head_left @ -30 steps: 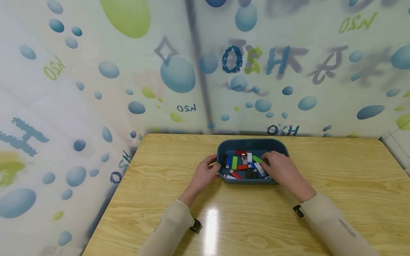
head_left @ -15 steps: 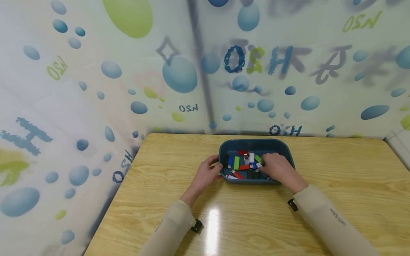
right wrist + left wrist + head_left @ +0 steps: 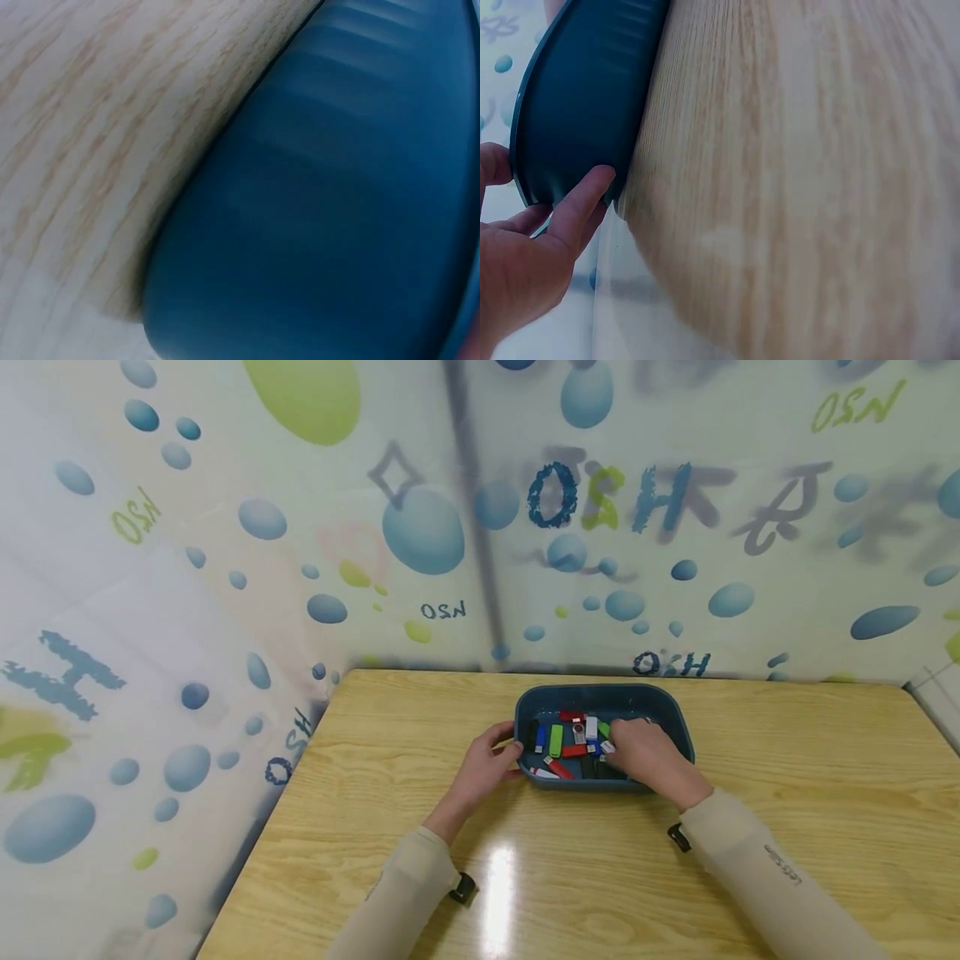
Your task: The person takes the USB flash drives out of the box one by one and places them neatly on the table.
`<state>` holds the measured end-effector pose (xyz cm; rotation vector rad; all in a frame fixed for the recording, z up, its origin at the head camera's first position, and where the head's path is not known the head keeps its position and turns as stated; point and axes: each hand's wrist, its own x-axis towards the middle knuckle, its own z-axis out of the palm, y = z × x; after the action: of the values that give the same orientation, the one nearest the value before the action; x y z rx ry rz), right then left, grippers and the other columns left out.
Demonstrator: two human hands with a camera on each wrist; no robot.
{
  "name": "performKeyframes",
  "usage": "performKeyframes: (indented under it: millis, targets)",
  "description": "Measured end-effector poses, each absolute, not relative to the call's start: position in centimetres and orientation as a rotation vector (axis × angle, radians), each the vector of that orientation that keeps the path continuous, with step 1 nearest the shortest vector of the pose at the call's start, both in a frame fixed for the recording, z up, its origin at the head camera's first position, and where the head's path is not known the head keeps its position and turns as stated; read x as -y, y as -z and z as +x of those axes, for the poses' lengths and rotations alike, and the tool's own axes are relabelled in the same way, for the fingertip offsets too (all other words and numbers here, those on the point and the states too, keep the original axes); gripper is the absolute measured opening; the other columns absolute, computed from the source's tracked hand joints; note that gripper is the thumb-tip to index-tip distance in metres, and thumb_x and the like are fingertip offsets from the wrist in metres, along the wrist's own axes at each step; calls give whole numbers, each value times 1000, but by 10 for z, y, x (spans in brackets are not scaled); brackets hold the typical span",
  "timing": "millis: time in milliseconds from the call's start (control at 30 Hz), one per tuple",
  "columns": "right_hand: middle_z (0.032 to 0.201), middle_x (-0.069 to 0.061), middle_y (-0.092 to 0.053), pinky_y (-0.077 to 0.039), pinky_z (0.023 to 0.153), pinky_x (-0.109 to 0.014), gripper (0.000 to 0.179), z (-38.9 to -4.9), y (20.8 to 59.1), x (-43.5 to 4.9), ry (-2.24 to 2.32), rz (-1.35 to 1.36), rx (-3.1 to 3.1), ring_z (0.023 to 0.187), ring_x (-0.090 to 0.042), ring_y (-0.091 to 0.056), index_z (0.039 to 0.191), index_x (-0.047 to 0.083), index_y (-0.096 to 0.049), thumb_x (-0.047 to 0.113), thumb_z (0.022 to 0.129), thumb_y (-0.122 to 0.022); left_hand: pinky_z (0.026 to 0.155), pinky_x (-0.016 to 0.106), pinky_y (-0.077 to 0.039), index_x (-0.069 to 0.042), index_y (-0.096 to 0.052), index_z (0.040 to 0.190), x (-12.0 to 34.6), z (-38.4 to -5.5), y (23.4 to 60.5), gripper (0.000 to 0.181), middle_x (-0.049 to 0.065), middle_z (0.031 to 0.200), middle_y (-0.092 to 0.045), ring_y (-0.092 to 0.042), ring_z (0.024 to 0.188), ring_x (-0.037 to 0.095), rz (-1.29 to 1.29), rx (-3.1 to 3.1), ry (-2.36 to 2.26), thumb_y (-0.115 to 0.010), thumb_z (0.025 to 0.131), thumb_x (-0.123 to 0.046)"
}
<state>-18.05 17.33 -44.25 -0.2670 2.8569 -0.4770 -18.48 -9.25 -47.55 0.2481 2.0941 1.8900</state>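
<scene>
A dark blue plastic bin [image 3: 603,785] on the wooden table holds several USB flash drives in red, green, blue, black and white. My left hand [image 3: 483,762] grips its left end; in the left wrist view the fingers of that hand [image 3: 536,255] spread along the bin's outer wall [image 3: 581,90]. Inside the bin, on the right, my right hand [image 3: 651,758] bends down with fingertips at a white USB flash drive [image 3: 607,747], whose end sticks out beside them. The rest of that drive is hidden under the hand. The right wrist view shows mostly the bin's outer side [image 3: 315,210].
The wooden table [image 3: 375,735] reaches back to a patterned wall covering [image 3: 420,635]. A green drive [image 3: 556,741] and red drives [image 3: 558,767] lie in the bin's left half. Small black wrist devices [image 3: 463,887] show below both sleeves.
My right hand has moved a little left and deeper over the drives, covering most of the white one. My left hand keeps its hold on the bin. The head view has shifted slightly.
</scene>
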Motion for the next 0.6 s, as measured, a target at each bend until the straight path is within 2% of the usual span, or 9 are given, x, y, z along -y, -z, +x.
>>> performKeyframes:
  millis: [133,400,500,600]
  targets:
    - [71,-5,-58,-38,54,-29,20,-181,443,-173,463,-261,-2864,60,-20,-51,92,-2,-67,15,94,-76,91,47,-59,0,-48,150,92,-185,476,46,20,152,-48,-54,134,40,238,-2093,-1892,-53,106,-12]
    - [65,-3,-55,-36,52,-28,19,-181,443,-177,548,-219,-2837,56,-17,-49,78,5,-67,14,95,-71,91,48,-58,0,-48,150,92,-186,478,46,19,152,-49,-54,133,39,241,-2093,-1890,-53,106,-12]
    - [74,-4,-61,-40,54,-30,15,-178,442,-180,611,-210,-2880,61,-18,-52,88,2,-71,16,95,-71,92,48,-58,0,-48,150,92,-186,479,46,20,152,-48,-54,133,39,242,-2089,-1894,-53,106,-13]
    - [89,-8,-66,-48,60,-34,20,-172,439,-184,695,-186,-2936,70,-21,-55,103,-1,-71,18,95,-73,92,49,-58,0,-48,151,93,-186,480,47,20,152,-48,-53,134,40,244,-2081,-1896,-54,106,-13]
